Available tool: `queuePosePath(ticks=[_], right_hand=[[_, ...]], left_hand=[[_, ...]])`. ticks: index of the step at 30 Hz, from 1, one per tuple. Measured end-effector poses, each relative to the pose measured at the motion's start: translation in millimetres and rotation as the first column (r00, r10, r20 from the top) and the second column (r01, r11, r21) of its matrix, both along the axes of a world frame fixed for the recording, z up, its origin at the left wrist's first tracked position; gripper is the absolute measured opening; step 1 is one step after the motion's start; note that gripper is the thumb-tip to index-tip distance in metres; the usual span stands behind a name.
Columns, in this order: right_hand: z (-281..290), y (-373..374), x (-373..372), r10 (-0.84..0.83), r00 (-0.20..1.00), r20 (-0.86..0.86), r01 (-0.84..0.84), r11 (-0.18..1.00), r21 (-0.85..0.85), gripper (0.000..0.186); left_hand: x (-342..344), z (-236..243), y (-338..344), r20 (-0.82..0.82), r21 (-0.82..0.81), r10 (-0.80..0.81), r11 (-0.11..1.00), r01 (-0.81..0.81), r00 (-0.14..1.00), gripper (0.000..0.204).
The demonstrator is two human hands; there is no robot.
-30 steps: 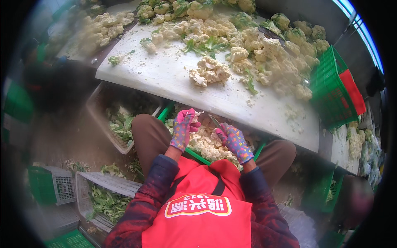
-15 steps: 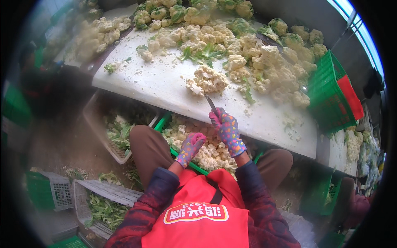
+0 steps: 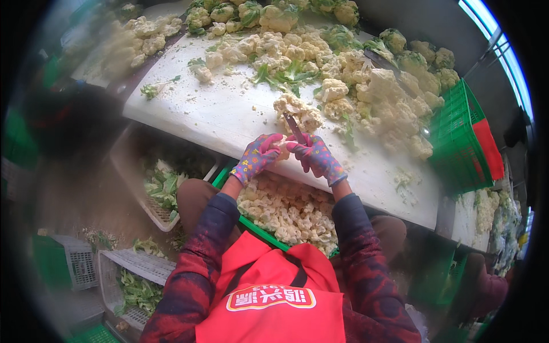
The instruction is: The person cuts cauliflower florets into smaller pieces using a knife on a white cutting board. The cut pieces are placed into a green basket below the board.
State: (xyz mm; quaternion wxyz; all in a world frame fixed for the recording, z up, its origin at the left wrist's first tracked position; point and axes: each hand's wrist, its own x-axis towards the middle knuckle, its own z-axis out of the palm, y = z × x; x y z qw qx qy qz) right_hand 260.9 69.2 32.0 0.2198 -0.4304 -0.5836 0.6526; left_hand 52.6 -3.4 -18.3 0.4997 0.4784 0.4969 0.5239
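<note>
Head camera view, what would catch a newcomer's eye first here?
The heap of cauliflower spread over the far side of the white table. Just below it, the left hand and right hand, both in flowered gloves, meet over a cauliflower piece, a knife rising from the right hand, above a green crate of florets.

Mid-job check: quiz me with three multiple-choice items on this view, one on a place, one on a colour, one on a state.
1. Where is the crate of cut florets?
A. on the person's lap
B. on the white table
C. on the floor at left

2. What colour is the apron?
A. blue
B. red
C. white

3. What is the right hand doing?
A. resting empty
B. gripping a knife
C. lifting a crate

Answers: 1 A, the crate lies between the knees below the table edge. 2 B, it is red. 3 B, the blade points up from the gloved fist, while the left hand holds a cauliflower piece.
</note>
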Motion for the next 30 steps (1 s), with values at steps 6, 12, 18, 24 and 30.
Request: queuePosePath(ticks=[6,12,18,24,30], right_hand=[[-23.2,-35.0,27.3,-0.353,0.870,0.345,-0.113,0.538,0.835,0.019],[-29.7,-44.5,26.1,-0.281,0.714,0.642,-0.431,0.545,0.719,0.012],[-42.8,-24.6,21.0,-0.297,0.577,0.761,-0.440,0.672,0.596,0.021],[-56.1,-43.2,53.4,-0.215,0.921,0.325,-0.045,0.769,0.638,0.028],[-36.2,-110.7,28.9,-0.034,0.891,0.453,-0.312,0.678,0.665,0.035]], left_hand=[[28.3,-22.5,2.4,-0.293,0.042,0.278,0.960,-0.278,0.915,0.045],[40.5,-16.4,9.5,-0.511,0.097,0.277,0.959,-0.266,0.814,0.038],[52.7,-31.1,-0.5,-0.641,0.286,0.366,0.930,-0.232,0.675,0.036],[31.4,-19.0,-43.9,0.692,-0.009,0.097,0.992,-0.126,0.716,0.046],[47.4,-6.1,-51.4,0.836,-0.070,0.058,0.998,0.003,0.545,0.064]])
